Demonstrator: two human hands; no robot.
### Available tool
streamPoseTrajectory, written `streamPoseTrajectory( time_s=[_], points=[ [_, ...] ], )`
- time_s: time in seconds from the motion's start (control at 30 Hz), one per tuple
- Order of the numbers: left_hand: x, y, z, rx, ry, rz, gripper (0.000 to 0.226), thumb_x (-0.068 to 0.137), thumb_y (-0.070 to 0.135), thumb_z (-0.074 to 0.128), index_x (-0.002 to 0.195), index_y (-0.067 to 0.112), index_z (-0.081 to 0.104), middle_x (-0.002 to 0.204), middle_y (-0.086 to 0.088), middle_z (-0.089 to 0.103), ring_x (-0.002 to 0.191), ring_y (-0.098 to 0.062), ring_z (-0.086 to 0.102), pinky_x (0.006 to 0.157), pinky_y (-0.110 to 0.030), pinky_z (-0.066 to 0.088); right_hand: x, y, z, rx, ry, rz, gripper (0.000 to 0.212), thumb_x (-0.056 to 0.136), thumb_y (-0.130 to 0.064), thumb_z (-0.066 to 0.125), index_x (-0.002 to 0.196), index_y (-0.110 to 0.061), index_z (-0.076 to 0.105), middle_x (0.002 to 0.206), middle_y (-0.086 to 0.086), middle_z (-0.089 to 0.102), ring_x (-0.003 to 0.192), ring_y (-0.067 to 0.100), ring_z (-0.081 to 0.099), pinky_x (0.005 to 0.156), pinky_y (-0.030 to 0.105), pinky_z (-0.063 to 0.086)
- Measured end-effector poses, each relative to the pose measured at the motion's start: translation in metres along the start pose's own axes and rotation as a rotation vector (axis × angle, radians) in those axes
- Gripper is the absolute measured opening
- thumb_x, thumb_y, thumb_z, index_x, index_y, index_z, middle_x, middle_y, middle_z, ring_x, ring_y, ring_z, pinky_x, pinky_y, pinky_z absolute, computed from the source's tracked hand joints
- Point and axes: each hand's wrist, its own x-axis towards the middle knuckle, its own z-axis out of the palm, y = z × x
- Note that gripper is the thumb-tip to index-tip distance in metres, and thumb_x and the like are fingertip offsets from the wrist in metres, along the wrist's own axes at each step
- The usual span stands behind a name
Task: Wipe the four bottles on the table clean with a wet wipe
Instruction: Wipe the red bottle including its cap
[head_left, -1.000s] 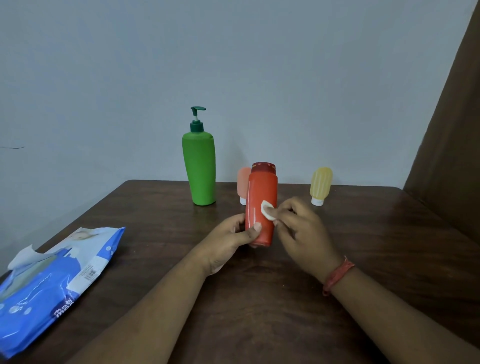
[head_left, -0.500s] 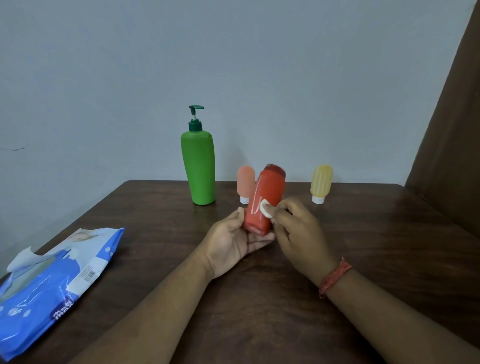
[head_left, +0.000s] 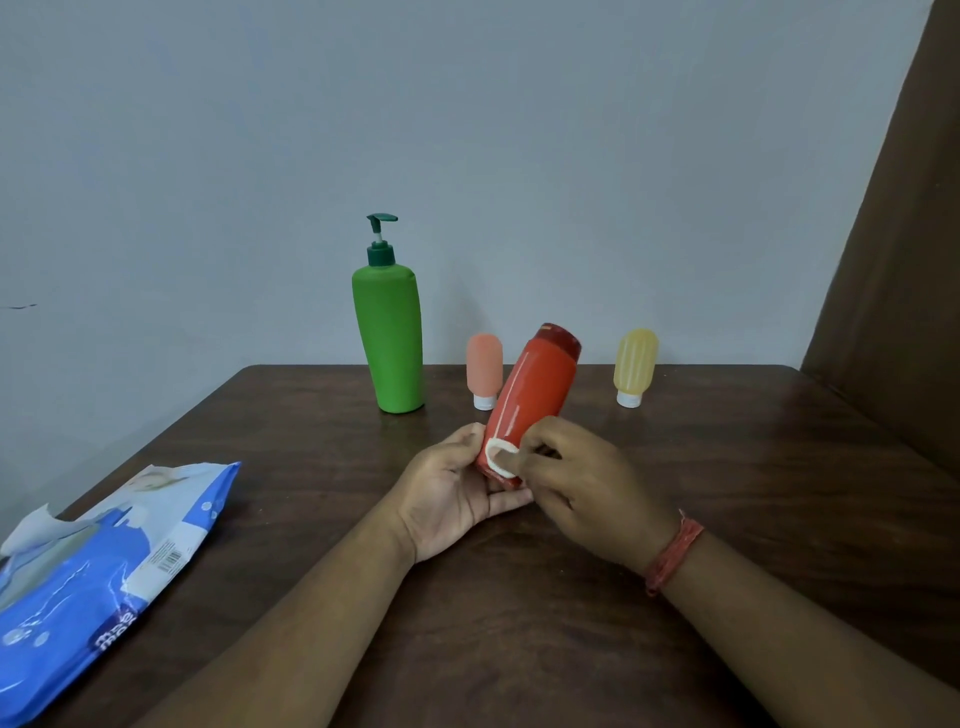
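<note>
Red bottle (head_left: 535, 400) lies tilted between left-hand fingers (head_left: 511, 500) and wipe (head_left: 501, 457).

Your red bottle (head_left: 535, 395) is glossy plastic with a bright streak down its side. The green pump bottle (head_left: 388, 343) looks smooth and matt. The 2 small far tubes, pink (head_left: 484, 366) and ribbed yellow (head_left: 635, 361), seem soft and matt. The bench (head_left: 779, 467) is dark grained wood; the left wipes pack (head_left: 93, 582) is shiny crinkled film.
</note>
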Motion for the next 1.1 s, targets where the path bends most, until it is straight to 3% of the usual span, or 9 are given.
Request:
streamPoseTrajectory(
  time_s=[0.07,0.17,0.27,0.33,0.5,0.67,0.83,0.97,1.1],
  points=[
    [0.0,0.0,0.0,0.008,-0.01,0.0,0.043,0.099,0.025,0.043,0.136,0.004,0.045,0.118,-0.023,0.065,0.101,-0.034,0.067,0.09,-0.046,0.058,0.002,0.003,0.001,-0.05,0.068,0.024,0.036,0.106,-0.028,0.041,0.114,-0.009,0.071,0.094,0.004,0.061,0.083,0.016,0.056,0.069,0.032,0.052],
    [-0.001,-0.001,0.001,0.009,-0.04,-0.022,0.036,0.102,0.024,0.042,0.132,0.005,0.046,0.114,-0.029,0.064,0.093,-0.038,0.067,0.082,-0.043,0.06,0.006,0.013,-0.001,-0.037,0.255,0.216,0.05,0.108,-0.035,0.036,0.099,-0.003,0.072,0.087,0.003,0.059,0.077,0.011,0.052,0.065,0.038,0.051],
    [0.0,-0.003,0.001,0.017,-0.029,-0.006,0.021,0.099,0.017,0.046,0.115,0.005,0.053,0.105,-0.022,0.065,0.085,-0.032,0.068,0.074,-0.039,0.061,0.001,0.003,-0.001,-0.033,0.091,0.046,0.025,0.099,-0.017,0.051,0.106,-0.005,0.071,0.092,0.006,0.06,0.082,0.019,0.056,0.068,0.037,0.053],
    [0.0,-0.002,0.001,0.041,-0.013,0.011,0.009,0.094,0.009,0.049,0.102,0.007,0.053,0.101,-0.017,0.063,0.081,-0.027,0.068,0.071,-0.037,0.06,0.0,-0.004,-0.003,-0.046,-0.04,-0.062,0.029,0.099,-0.019,0.049,0.115,-0.009,0.07,0.093,0.005,0.061,0.083,0.02,0.058,0.067,0.033,0.051],
    [0.0,-0.003,0.002,0.031,-0.043,-0.007,0.033,0.105,0.023,0.038,0.13,0.005,0.047,0.105,-0.024,0.066,0.083,-0.034,0.067,0.069,-0.035,0.06,0.002,0.011,-0.005,-0.101,0.102,0.097,0.034,0.098,-0.021,0.046,0.121,-0.009,0.068,0.095,0.006,0.059,0.082,0.017,0.055,0.066,0.037,0.055],
    [0.0,-0.002,0.003,0.035,0.015,0.033,0.03,0.101,0.023,0.042,0.123,0.004,0.051,0.102,-0.016,0.067,0.082,-0.025,0.068,0.067,-0.035,0.06,-0.002,-0.001,-0.007,0.018,-0.101,-0.097,0.028,0.101,-0.017,0.05,0.119,-0.011,0.071,0.097,0.004,0.063,0.086,0.018,0.058,0.072,0.029,0.05],
    [-0.002,0.001,0.003,0.083,0.02,0.041,0.039,0.109,0.023,0.029,0.132,-0.002,0.048,0.1,-0.017,0.069,0.079,-0.026,0.067,0.067,-0.033,0.059,-0.003,0.01,-0.012,0.004,0.036,-0.039,0.022,0.095,-0.009,0.058,0.111,-0.008,0.073,0.098,0.005,0.068,0.089,0.02,0.063,0.077,0.034,0.053],
    [-0.003,0.001,0.003,0.081,0.031,0.046,0.037,0.108,0.023,0.029,0.129,0.001,0.051,0.1,-0.014,0.071,0.08,-0.022,0.068,0.069,-0.033,0.058,-0.005,0.003,-0.012,0.001,-0.054,-0.091,0.021,0.094,-0.011,0.059,0.108,-0.009,0.075,0.099,0.004,0.068,0.09,0.02,0.063,0.077,0.032,0.055],
    [-0.002,0.001,0.002,0.079,0.0,0.023,0.04,0.109,0.025,0.029,0.134,-0.001,0.047,0.107,-0.024,0.066,0.08,-0.029,0.065,0.067,-0.034,0.059,-0.003,0.015,-0.01,-0.074,0.097,0.053,0.024,0.093,-0.012,0.058,0.109,-0.006,0.074,0.098,0.007,0.068,0.088,0.023,0.063,0.074,0.04,0.056]
  ],
)
